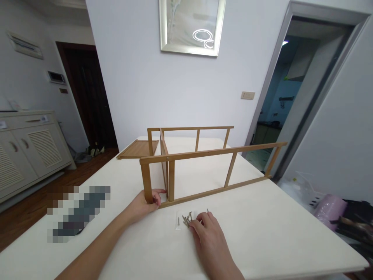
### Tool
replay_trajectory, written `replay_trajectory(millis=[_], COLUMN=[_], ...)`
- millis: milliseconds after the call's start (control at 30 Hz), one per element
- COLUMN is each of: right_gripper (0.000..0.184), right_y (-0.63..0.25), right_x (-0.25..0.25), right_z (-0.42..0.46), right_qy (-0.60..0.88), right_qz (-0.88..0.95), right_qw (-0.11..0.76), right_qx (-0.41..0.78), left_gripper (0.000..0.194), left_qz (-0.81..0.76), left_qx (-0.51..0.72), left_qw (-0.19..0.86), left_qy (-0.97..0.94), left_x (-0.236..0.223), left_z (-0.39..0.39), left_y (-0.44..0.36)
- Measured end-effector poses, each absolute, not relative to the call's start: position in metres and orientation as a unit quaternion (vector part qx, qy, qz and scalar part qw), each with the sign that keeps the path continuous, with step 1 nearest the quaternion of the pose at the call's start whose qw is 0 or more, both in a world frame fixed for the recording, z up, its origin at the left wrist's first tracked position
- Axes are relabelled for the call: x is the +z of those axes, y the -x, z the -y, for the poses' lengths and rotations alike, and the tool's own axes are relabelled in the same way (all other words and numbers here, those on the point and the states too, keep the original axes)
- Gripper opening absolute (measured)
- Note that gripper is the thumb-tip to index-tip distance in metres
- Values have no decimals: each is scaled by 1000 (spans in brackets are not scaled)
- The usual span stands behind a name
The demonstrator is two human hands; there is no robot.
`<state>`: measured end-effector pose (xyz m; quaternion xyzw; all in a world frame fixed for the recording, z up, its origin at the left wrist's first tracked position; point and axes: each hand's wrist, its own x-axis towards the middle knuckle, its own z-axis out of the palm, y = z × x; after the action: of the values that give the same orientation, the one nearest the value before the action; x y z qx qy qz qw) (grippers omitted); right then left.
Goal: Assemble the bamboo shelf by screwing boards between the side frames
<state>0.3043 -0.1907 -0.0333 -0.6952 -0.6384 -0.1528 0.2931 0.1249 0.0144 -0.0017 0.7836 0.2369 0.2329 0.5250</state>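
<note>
A light-brown wooden shelf frame (204,154) lies on its side on the white table. At its near left end, my left hand (148,203) is wrapped round the foot of the corner post, and one finger reaches toward the slatted crosspiece. My right hand (210,237) rests on the table with thumb and fingertips pinched at a small heap of metal screws (186,220). The screw between the fingertips is mostly covered. A thin metal tip (208,210) pokes out beyond the knuckles. Left of the heap, a single screw (178,221) lies on a small clear plastic bag (177,227).
A slatted wooden panel (138,149) lies at the table's far left. Nearer, a dark blurred-out object (81,214) sits on the tabletop (262,233). Pink wrapped goods (328,210) are piled beyond the right edge. A wall stands behind, with a doorway at right.
</note>
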Motion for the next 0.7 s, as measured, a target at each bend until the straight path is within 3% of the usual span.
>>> replay_trajectory(millis=[700], right_gripper=[15], right_y=[-310], right_x=[-40], right_z=[188], right_qy=[663], right_qz=[667], right_qw=[287], right_qx=[-185], left_gripper=[6], left_qz=[-259], left_qx=[226], left_qw=[515], left_qy=[-785], left_x=[1], left_z=[-15], left_y=[-128])
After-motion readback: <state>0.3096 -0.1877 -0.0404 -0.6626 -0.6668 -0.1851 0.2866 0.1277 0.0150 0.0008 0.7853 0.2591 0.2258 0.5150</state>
